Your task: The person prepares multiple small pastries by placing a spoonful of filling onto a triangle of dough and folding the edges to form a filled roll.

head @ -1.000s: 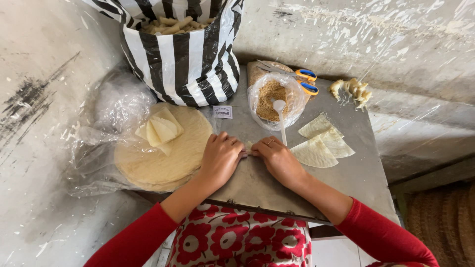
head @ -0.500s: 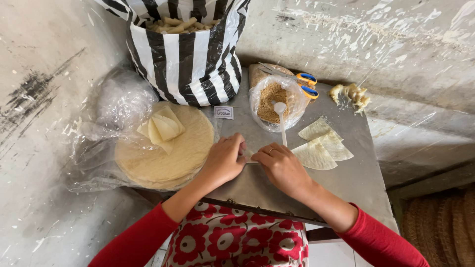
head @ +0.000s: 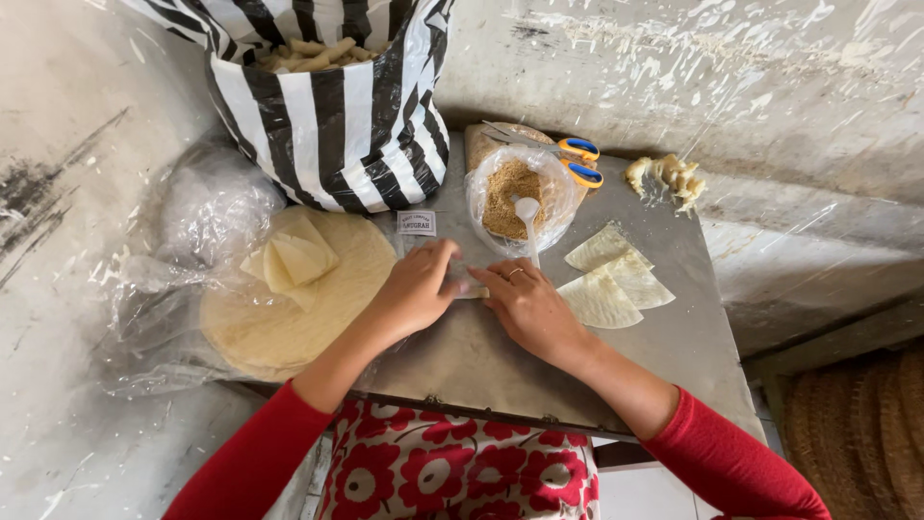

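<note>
Sleeves: red sleeves (head: 722, 457) come up from the lower edge over a red and white flowered garment (head: 452, 472).
Work surface: a grey metal table top (head: 462, 366), bare in front of the hands.
Left hand: the left hand (head: 416, 287) lies knuckles up on the table top, its fingers curled down and pinching the left end of a small pale wrapper piece (head: 469, 286).
Right hand: the right hand (head: 525, 306), a ring on one finger, presses its fingertips on the right end of the same piece.
Wrapper piece: it lies flat on the table just between the two sets of fingertips, mostly covered by them; only a narrow strip shows.
Cut wedges: three pale triangular wrapper wedges (head: 611, 279) lie overlapped just right of the right hand.
Round stack: a stack of round pale wrappers (head: 289, 318) on clear plastic sits left of the left hand, with a few folded wedges on top.
Filling bag: a clear bag of brown crumbly filling (head: 510, 197) with a white spoon (head: 527, 221) stands just beyond the hands.
Scissors: scissors with blue and yellow handles (head: 577, 159) lie behind the bag.
Striped bag: a black and white striped bag (head: 327, 106) holds folded pale pieces, farthest back.
</note>
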